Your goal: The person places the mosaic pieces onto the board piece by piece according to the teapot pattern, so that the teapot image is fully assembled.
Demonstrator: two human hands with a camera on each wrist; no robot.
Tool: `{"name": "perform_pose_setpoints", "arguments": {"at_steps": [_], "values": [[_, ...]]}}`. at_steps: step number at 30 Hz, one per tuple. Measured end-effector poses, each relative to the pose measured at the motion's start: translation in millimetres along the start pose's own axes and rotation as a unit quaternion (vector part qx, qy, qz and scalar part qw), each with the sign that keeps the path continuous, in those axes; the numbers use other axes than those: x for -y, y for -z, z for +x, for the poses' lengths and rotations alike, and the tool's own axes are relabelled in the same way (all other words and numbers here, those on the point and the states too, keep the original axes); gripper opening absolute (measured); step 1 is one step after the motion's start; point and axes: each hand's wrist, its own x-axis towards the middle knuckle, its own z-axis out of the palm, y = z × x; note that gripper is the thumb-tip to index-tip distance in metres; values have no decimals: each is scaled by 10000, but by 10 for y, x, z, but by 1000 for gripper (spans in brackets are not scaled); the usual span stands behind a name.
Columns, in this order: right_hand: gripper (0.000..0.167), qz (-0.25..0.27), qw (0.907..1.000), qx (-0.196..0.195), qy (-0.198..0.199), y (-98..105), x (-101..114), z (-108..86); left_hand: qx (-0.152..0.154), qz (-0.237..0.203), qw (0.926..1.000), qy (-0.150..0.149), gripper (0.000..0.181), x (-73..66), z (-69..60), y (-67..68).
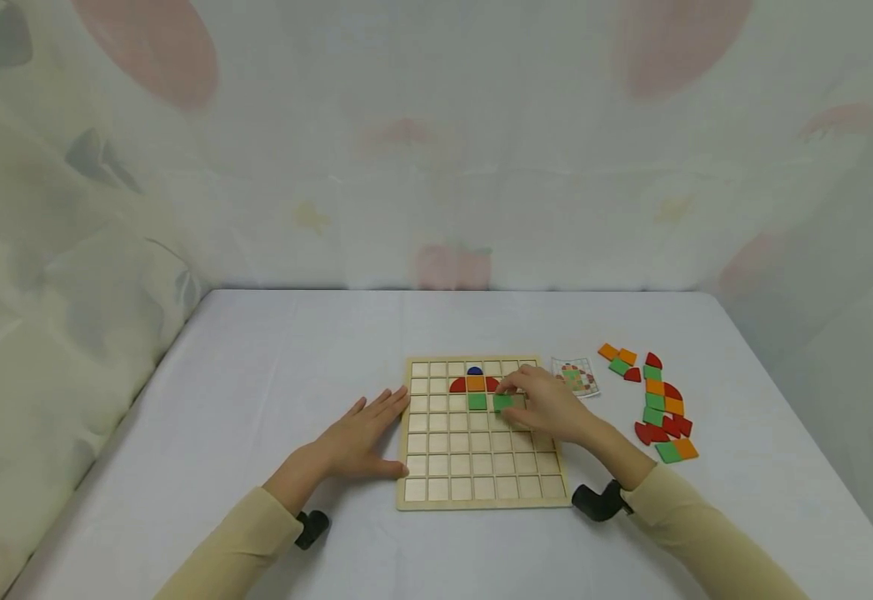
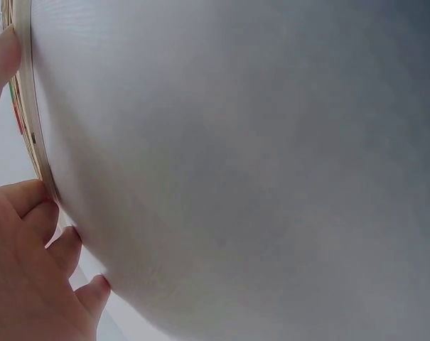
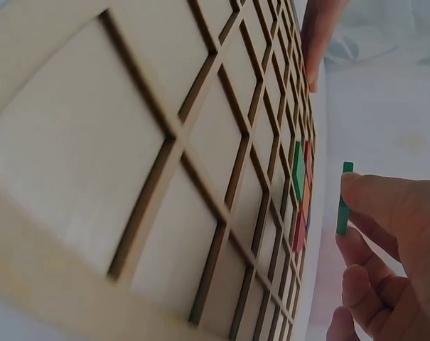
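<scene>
A wooden grid board (image 1: 461,443) lies on the table. Near its top sit a blue half-round piece (image 1: 475,371), an orange square (image 1: 476,383) with a red quarter-round piece (image 1: 457,386) at its left and another red piece (image 1: 492,384) at its right, and a green square (image 1: 477,402) below. My right hand (image 1: 552,404) pinches another green square (image 3: 345,199) between thumb and fingers, held above the board's surface in the right wrist view. With fingers spread, my left hand (image 1: 361,437) rests on the table, its thumb and fingertips touching the board's left edge.
A small printed pattern card (image 1: 576,377) lies at the board's upper right. Further right are loose orange, green and red pieces (image 1: 655,402) in a scattered column. White cloth covers the table (image 1: 279,358), and patterned curtains (image 1: 436,167) stand behind and at the sides.
</scene>
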Motion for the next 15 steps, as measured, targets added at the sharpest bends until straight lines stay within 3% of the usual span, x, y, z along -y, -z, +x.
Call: {"name": "perform_pose_setpoints", "arguments": {"at_steps": [15], "values": [[22, -217, 9998, 23, -1, -248, 196, 319, 90, 34, 9999, 138, 100, -23, 5, 8]]}}
